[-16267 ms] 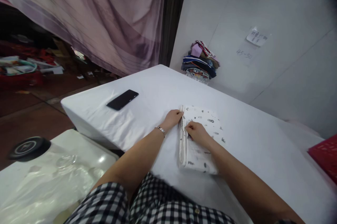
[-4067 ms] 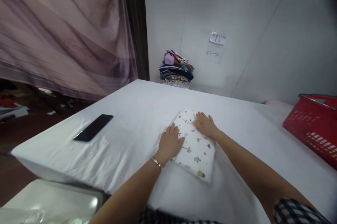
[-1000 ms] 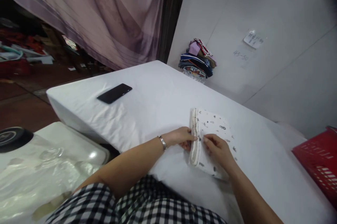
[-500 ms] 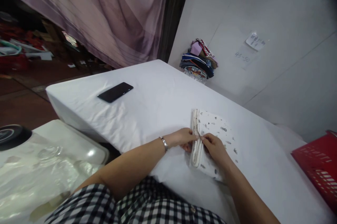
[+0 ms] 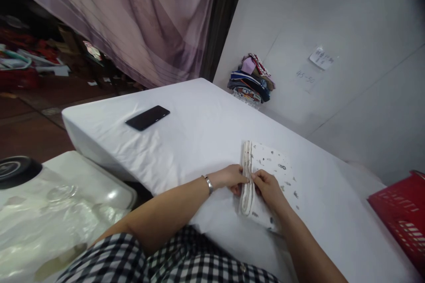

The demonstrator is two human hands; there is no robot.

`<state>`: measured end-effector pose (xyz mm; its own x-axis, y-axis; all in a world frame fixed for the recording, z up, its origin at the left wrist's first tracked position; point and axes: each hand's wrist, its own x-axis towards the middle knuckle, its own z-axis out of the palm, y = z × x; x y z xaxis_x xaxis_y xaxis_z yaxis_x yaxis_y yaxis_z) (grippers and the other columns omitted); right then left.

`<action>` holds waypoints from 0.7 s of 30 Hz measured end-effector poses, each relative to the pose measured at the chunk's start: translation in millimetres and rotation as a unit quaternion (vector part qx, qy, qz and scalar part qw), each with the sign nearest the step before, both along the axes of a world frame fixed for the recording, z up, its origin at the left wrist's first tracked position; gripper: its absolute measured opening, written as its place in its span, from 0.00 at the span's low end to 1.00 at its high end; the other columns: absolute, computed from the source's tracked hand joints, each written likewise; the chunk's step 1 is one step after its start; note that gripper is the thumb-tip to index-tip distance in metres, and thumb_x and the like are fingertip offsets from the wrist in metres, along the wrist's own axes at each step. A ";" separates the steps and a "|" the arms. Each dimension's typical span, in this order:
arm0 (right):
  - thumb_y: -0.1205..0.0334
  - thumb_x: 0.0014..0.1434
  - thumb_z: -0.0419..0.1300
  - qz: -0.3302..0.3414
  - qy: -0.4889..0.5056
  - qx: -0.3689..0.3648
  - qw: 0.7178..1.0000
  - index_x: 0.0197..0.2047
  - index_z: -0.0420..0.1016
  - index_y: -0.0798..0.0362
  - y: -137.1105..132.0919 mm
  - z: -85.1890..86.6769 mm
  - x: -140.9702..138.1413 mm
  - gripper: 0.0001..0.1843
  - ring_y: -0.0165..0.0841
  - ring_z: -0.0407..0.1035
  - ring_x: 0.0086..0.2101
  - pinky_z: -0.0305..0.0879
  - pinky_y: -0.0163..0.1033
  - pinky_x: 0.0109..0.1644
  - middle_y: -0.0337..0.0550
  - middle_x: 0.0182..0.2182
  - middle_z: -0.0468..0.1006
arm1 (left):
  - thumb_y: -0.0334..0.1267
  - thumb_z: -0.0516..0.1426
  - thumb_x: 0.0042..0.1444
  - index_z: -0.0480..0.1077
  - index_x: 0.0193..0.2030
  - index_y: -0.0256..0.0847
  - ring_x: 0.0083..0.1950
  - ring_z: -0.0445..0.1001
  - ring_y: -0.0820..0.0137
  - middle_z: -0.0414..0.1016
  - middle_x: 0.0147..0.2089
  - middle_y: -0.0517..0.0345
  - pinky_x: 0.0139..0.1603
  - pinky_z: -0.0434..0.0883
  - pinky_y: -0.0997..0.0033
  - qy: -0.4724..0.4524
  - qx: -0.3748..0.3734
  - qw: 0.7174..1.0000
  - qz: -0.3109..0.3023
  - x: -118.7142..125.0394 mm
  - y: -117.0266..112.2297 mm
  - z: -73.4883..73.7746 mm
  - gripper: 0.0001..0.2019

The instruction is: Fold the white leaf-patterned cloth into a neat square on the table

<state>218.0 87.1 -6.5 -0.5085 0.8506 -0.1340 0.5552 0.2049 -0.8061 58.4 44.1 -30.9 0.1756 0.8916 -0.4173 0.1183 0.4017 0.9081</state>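
A folded white cloth [image 5: 269,159] with small grey-green prints lies on the white-covered table [image 5: 199,128]. Its thick layered folds face left. My left hand [image 5: 235,176], with a silver bracelet on the wrist, grips those layers from the left side, fingers closed round the edge. From the right, my right hand [image 5: 268,186] pinches the cloth near the same folded edge, thumb and forefinger together. Both hands meet close to the middle of the edge. Part of the cloth's right side is hidden under my right hand and forearm.
A black phone [image 5: 148,118] lies at the table's left. Folded clothes [image 5: 250,80] are stacked by the wall. At right stands a red plastic basket [image 5: 400,212]. Clear plastic bags [image 5: 66,216] cover a white surface at lower left. A pink curtain [image 5: 149,17] hangs behind.
The view has shifted slightly. My right fingers have moved a little along the folded edge, while my left hand keeps its grip on the layers.
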 end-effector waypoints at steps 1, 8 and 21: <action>0.48 0.53 0.53 0.006 -0.003 0.006 1.000 0.24 0.62 0.52 -0.2 -1.0 -1.0 0.16 0.25 0.52 0.15 0.49 0.31 0.19 0.30 0.12 0.59 | 0.40 0.56 0.50 0.62 0.44 0.35 0.20 0.72 0.71 0.70 0.20 0.60 0.21 0.70 0.76 -0.002 -0.002 1.000 0.000 0.1 -0.2 0.4 0.16; 0.50 0.53 0.53 0.044 -0.019 -0.002 0.999 0.24 0.63 0.52 4.3 5.9 0.5 0.15 0.25 0.55 0.16 0.52 0.31 0.20 0.30 0.13 0.60 | 0.45 0.53 0.52 0.64 0.41 0.36 0.20 0.72 0.71 0.71 0.25 0.57 0.20 0.69 0.76 -0.021 -0.018 1.000 -0.005 0.2 0.8 7.4 0.15; 0.52 0.52 0.53 -0.003 -0.144 0.110 0.983 0.24 0.67 0.53 93.8 16.5 -38.2 0.14 0.27 0.60 0.15 0.53 0.32 0.22 0.35 0.13 0.68 | 0.50 0.55 0.51 0.60 0.47 0.35 0.19 0.72 0.69 0.71 0.20 0.57 0.19 0.69 0.74 0.020 -0.008 1.000 -0.005 1.4 -2.3 2.9 0.23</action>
<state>179.8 181.0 10.0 -0.4702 0.8784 -0.0851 0.7565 0.3515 -0.5514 59.8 41.8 -28.0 0.1666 0.8830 -0.4388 0.1590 0.4152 0.8957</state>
